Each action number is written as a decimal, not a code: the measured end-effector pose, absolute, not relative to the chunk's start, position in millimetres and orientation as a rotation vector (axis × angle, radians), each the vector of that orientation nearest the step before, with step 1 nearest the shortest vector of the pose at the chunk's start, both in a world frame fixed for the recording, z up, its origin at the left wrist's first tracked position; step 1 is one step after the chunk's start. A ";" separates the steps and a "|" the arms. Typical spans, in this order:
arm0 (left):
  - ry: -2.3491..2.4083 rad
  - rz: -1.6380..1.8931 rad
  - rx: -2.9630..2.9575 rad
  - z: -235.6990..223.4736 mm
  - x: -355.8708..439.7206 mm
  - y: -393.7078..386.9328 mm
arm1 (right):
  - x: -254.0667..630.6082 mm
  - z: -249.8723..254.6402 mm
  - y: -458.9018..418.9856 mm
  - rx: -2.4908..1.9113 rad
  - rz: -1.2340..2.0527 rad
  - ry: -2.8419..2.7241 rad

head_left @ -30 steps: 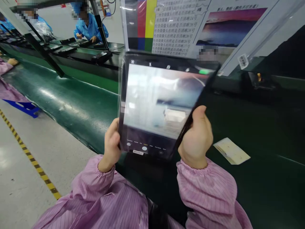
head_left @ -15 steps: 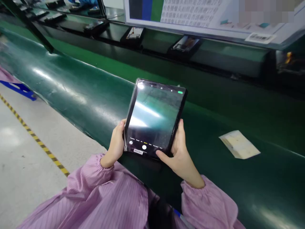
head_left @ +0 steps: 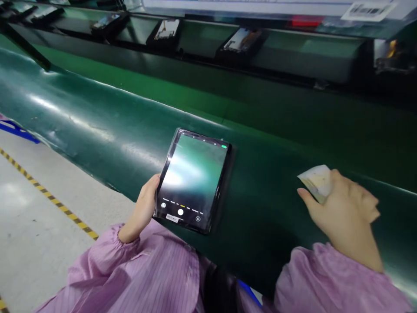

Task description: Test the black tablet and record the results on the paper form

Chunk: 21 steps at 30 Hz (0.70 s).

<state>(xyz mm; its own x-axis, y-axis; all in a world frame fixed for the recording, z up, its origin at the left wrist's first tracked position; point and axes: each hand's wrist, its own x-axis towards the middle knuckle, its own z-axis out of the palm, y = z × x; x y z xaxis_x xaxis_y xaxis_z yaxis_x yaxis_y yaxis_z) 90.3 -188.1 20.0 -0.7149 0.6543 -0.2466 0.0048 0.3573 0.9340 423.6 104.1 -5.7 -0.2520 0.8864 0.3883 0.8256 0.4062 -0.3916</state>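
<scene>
A tablet (head_left: pixel 192 182) with a camera app lit on its screen lies tilted over the green bench, under a clear film with a small white label at its lower edge. My left hand (head_left: pixel 145 204) grips the tablet by its lower left edge. Far to the right, my right hand (head_left: pixel 345 208) is on a folded, cream-white wiping cloth (head_left: pixel 316 180). Its fingers curl over the cloth's right part and hide it, while the thumb stands out at the left. Whether the cloth is lifted off the bench I cannot tell.
The green bench (head_left: pixel 107 126) has a raised front edge. Behind it runs a conveyor line with several black trays (head_left: pixel 163 37) holding opened devices. A panel with a barcode label (head_left: pixel 369 9) overhangs the back right. A dark post (head_left: pixel 29 48) meets the bench at the left.
My right hand has let go of the tablet and moved right onto the cloth. The tablet, held by my left hand alone, sits further left and lower in view. The camera view has shifted.
</scene>
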 end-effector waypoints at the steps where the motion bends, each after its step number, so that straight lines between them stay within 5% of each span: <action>1: 2.026 1.349 0.586 20.9 89.2 -188.7 | 421.1 -4.8 101.5 -1.451 0.198 -2.172; 9: 2.009 1.250 0.614 25.5 91.4 -195.8 | 326.7 21.7 25.8 -0.737 1.013 -2.088; 21: 2.037 1.064 0.787 33.2 92.0 -203.3 | 305.9 18.1 9.3 -0.576 0.822 -2.229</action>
